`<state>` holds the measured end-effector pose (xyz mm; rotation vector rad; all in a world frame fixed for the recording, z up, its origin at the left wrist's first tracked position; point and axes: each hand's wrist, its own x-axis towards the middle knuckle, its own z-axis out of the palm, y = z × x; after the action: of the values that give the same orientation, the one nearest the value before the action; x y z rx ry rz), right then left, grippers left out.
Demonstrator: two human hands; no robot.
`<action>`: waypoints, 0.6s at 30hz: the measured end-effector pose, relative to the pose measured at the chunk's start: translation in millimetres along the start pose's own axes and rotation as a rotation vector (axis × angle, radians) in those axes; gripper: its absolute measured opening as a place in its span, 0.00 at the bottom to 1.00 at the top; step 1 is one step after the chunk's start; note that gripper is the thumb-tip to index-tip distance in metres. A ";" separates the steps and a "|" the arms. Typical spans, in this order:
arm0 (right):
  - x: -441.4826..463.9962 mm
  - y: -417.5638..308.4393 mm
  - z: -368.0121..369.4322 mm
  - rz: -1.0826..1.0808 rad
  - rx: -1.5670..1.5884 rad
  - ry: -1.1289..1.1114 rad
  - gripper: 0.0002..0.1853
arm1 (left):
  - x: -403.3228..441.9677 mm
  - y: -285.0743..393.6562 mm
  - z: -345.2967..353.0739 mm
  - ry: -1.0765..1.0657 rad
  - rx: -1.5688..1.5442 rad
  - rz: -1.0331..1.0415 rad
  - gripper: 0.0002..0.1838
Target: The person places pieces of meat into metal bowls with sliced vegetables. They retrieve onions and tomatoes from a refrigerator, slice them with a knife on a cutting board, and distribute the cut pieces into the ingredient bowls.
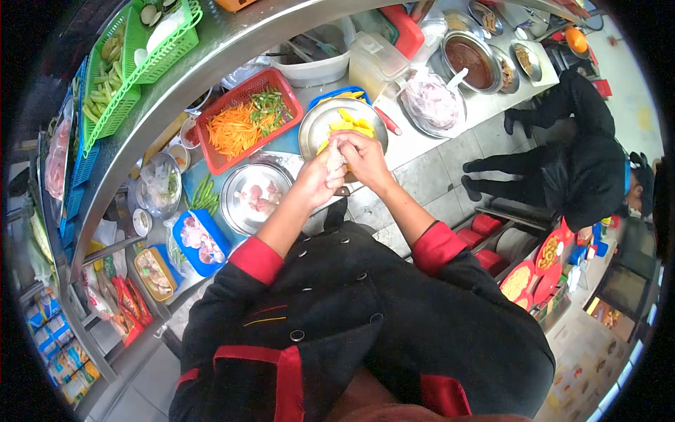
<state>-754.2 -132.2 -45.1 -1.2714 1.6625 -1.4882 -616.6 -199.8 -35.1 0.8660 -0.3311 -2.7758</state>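
My left hand point(325, 178) and my right hand point(363, 156) meet over a round metal plate point(307, 138) of yellow strips point(353, 124). The fingers of both are closed around a pale piece point(335, 159) that looks like raw meat, mostly hidden by them. A yellow bit shows just beside the left fingers. To the left of my left forearm, a second metal plate point(235, 221) carries several pieces of raw meat point(259, 195). A knife with a red handle point(389, 121) lies at the right rim of the plate of yellow strips.
A red basket point(299, 111) holds shredded carrot and green strips. Green beans point(204, 194) and a blue tray point(204, 263) of raw meat are at left. A bowl of dark red sauce point(468, 62) stands at back right. Another person point(583, 151) in black is at right.
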 end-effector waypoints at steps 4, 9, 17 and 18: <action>7.9 17.6 8.3 0.283 0.274 0.146 0.11 | 6.4 -3.5 1.7 0.150 0.170 0.105 0.13; 19.2 35.6 14.0 0.586 0.910 0.338 0.08 | 20.1 -1.8 -10.0 0.155 0.219 0.269 0.12; 30.6 23.8 -1.8 0.651 0.922 0.393 0.09 | 37.3 15.2 -4.3 0.274 0.231 0.583 0.07; 30.5 28.9 -2.4 0.640 0.758 0.310 0.09 | 40.9 16.7 -7.0 0.267 0.288 0.613 0.06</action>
<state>-776.1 -160.7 -66.9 -0.0909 1.2720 -1.6747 -643.1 -227.7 -57.8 0.9797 -0.8056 -2.0527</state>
